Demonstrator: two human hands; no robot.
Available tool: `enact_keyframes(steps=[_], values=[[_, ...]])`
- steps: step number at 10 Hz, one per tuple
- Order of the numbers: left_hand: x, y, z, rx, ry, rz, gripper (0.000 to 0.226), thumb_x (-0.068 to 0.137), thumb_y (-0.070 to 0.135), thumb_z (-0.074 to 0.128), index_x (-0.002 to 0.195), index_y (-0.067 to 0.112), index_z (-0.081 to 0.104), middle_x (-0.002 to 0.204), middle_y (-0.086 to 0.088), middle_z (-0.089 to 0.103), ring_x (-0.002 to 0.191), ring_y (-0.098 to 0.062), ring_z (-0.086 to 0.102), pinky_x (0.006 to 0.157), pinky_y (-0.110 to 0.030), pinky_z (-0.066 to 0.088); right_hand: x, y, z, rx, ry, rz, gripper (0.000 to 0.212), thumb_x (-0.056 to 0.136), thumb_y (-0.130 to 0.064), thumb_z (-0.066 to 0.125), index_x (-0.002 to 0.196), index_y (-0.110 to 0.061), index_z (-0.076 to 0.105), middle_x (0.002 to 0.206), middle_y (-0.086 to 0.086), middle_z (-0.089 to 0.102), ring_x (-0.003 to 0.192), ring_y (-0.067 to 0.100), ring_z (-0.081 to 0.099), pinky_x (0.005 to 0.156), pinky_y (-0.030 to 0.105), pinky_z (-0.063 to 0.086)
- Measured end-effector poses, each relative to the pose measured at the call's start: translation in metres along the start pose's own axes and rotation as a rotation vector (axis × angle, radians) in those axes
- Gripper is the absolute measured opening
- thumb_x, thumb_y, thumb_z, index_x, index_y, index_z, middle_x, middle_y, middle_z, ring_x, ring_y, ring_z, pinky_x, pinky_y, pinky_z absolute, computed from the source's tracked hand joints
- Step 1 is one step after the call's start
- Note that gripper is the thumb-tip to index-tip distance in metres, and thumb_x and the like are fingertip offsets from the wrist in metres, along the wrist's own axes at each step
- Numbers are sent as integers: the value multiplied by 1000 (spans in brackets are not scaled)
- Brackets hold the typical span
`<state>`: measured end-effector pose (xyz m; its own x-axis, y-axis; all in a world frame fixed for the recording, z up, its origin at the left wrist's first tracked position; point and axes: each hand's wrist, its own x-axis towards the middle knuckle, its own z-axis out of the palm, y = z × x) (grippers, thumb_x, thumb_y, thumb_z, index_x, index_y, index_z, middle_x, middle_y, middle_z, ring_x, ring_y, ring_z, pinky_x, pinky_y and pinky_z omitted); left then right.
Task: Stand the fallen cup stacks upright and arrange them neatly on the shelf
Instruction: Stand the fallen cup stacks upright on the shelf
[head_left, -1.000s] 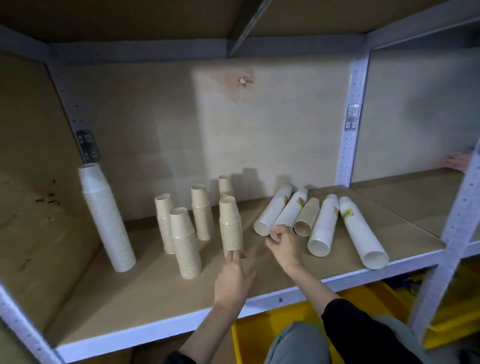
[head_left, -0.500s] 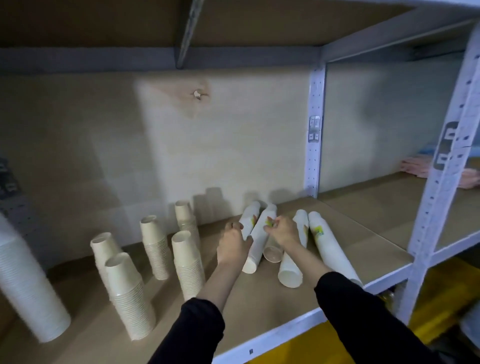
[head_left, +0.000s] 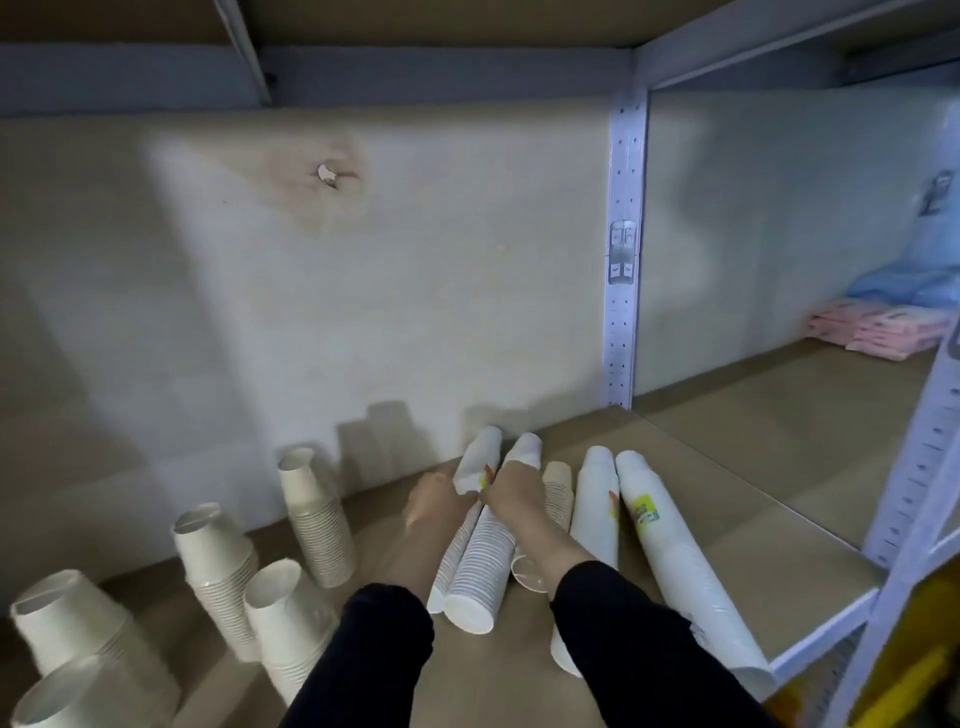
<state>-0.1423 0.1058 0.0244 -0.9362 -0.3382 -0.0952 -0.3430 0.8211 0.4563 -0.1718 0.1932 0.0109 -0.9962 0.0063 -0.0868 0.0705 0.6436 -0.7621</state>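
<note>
Brown shelf board (head_left: 727, 467) with a pale back wall behind it carries all the cups. Both hands meet on the two white fallen stacks that lie side by side in the middle: the left hand (head_left: 439, 506) rests on the left white stack (head_left: 478, 457), and the right hand (head_left: 514, 493) lies over the second white stack (head_left: 480, 566). The fingers of both hands look curled around these stacks, but how firmly they grip I cannot tell, because the backs of the hands hide the fingertips.

Counted, five stacks lie on their side: these two, a short beige stack (head_left: 560, 493) partly under the right forearm, and two long white stacks (head_left: 597, 514) (head_left: 670, 561) on the right, the last one reaching near the shelf front edge.

To the left, five stacks (head_left: 311, 514) (head_left: 218, 561) (head_left: 285, 613) (head_left: 72, 629) (head_left: 78, 696) stand with the base up.

So I judge the task about half done: the five lying stacks must be raised and lined up beside the standing ones.
</note>
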Motion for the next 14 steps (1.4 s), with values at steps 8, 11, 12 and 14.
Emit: enact_keyframes(steps=[8,11,12,14], values=[[27,7,-19,-189,297,-107,54,72,45,65,109,7,60,113,-13,64,109,-33,61,86,-34,49,31,-29,-41,220,178,37,63,71,-25,74,125,-4,48,128,12,55,115,28,56,91,31,47],[22,1,2,-638,507,111,55,68,25,78,107,1,48,104,-10,49,95,-27,54,71,-20,33,21,-26,-28,395,373,-281,51,68,-6,70,113,2,46,119,16,52,102,28,57,82,29,46],[22,0,6,-692,516,119,55,70,18,78,110,-3,48,112,-17,50,99,-29,53,76,-26,37,21,-25,-24,374,361,-305,52,70,-5,69,115,2,45,122,16,49,105,28,56,83,25,43],[18,-2,2,-716,532,71,54,76,16,73,117,-5,44,120,-19,48,106,-32,53,83,-32,42,23,-29,-23,303,278,-311,58,74,-7,67,124,3,39,130,15,42,113,28,53,87,22,39]])
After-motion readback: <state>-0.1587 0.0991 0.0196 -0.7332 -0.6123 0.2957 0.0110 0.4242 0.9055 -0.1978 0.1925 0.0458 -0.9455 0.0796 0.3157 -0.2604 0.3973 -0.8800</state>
